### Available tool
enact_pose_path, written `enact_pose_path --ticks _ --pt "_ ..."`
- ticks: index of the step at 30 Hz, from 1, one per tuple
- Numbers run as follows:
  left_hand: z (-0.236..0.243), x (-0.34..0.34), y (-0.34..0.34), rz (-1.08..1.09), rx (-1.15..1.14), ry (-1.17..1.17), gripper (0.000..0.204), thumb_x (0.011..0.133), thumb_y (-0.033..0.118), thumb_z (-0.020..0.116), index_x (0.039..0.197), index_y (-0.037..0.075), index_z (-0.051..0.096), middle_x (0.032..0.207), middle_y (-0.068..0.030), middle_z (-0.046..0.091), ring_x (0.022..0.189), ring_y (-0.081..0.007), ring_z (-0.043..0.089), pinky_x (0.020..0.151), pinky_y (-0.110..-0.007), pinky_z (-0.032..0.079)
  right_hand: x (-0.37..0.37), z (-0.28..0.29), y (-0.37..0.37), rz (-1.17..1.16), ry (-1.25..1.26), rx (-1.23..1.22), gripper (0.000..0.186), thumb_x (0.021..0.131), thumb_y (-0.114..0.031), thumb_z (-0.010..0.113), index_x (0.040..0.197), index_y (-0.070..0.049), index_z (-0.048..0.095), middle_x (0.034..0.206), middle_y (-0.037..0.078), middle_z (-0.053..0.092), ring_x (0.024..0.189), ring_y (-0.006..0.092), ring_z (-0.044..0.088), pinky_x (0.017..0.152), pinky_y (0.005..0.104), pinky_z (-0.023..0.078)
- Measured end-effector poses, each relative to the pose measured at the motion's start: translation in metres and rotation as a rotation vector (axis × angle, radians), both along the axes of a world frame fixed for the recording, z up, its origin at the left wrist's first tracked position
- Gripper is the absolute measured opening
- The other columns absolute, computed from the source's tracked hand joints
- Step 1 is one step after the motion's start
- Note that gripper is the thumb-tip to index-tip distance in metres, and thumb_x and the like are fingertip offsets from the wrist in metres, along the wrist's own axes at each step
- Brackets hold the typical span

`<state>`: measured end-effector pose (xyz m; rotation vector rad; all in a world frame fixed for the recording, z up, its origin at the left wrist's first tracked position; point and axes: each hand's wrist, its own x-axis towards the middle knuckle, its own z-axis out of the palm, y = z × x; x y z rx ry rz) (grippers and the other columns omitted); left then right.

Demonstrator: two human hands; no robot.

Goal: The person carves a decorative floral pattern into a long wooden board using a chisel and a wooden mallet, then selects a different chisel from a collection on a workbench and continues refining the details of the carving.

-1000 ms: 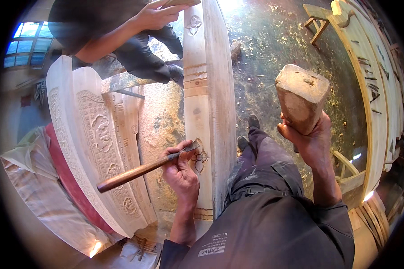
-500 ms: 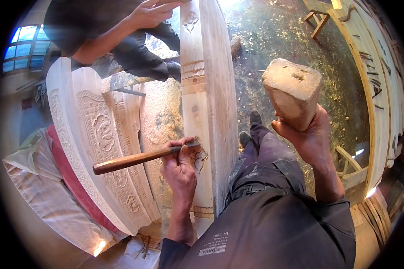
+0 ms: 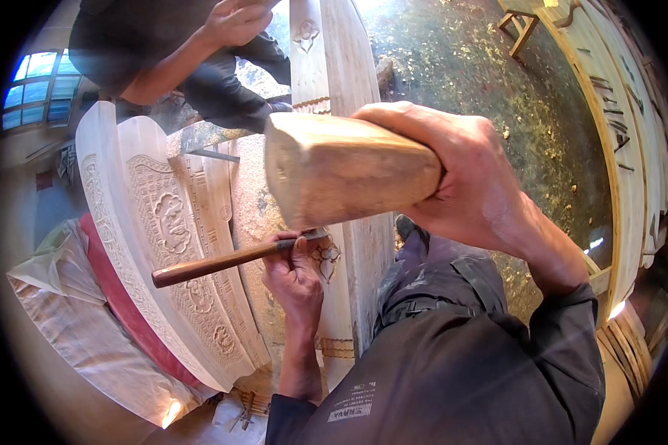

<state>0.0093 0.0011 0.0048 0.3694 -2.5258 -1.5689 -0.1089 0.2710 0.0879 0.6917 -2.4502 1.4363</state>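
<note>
My left hand is closed around a wood chisel near its blade. The brown handle sticks out to the left, and the blade end meets the pale wooden beam beside a carved flower. In my right hand is a blocky wooden mallet, gripped at its narrow end. Its wide head hangs over the beam, above and apart from the chisel, and hides part of the beam. Another carved flower shows farther along the beam.
Another person works at the far left of the beam. Carved panels lean at left, by a plastic-covered stack. Wood chips litter the floor. A bench with several tools runs along the right, near a small trestle.
My right hand has swung the mallet leftward from above the floor to over the beam, and the mallet has turned sideways. The chisel and left hand have stayed almost in place.
</note>
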Motion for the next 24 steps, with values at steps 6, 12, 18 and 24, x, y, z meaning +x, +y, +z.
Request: enact_pose_path --ticks 6,12,18,24 --pt "0.007 -0.002 0.0 -0.014 -0.067 -0.066 0.008 0.117 0.008 0.054 0.121 0.001 0.055 0.12 -0.0166 0.074 0.111 -0.0207 0.073 0.099 -0.041 0.066 -0.002 0.005 -0.02 0.055 0.015 -0.006 0.061 0.076 -0.008 0.091 0.134 -0.002 0.072 0.119 0.02 0.079 0.109 0.0372 0.079 0.092 0.0392 0.064" --pt "-0.002 0.005 -0.008 -0.076 -0.273 -0.036 0.017 0.115 0.009 0.059 0.13 0.0 0.059 0.116 -0.0122 0.076 0.103 -0.0194 0.073 0.092 -0.04 0.066 -0.017 0.025 -0.029 0.073 0.151 0.08 0.063 0.075 -0.011 0.09 0.134 -0.003 0.071 0.118 0.018 0.08 0.104 0.0384 0.079 0.091 0.042 0.065" --pt "0.001 0.01 -0.019 -0.207 -0.532 0.053 0.022 0.103 0.011 0.074 0.121 -0.002 0.069 0.101 -0.0165 0.077 0.086 -0.0346 0.074 0.081 -0.042 0.058 -0.04 0.067 -0.05 0.08 0.574 0.047 0.019 0.083 -0.011 0.08 0.098 -0.002 0.074 0.088 0.013 0.077 0.086 0.0307 0.081 0.072 0.0421 0.065" --pt "-0.013 -0.001 -0.086 -0.656 -0.642 -0.06 0.065 0.077 0.009 0.073 0.141 0.007 0.064 0.145 -0.0242 0.062 0.126 -0.0521 0.059 0.111 -0.063 0.044 -0.047 0.074 -0.069 0.159 0.682 0.065 0.025 0.083 -0.013 0.081 0.104 -0.002 0.074 0.092 0.014 0.078 0.088 0.0305 0.08 0.075 0.0416 0.064"
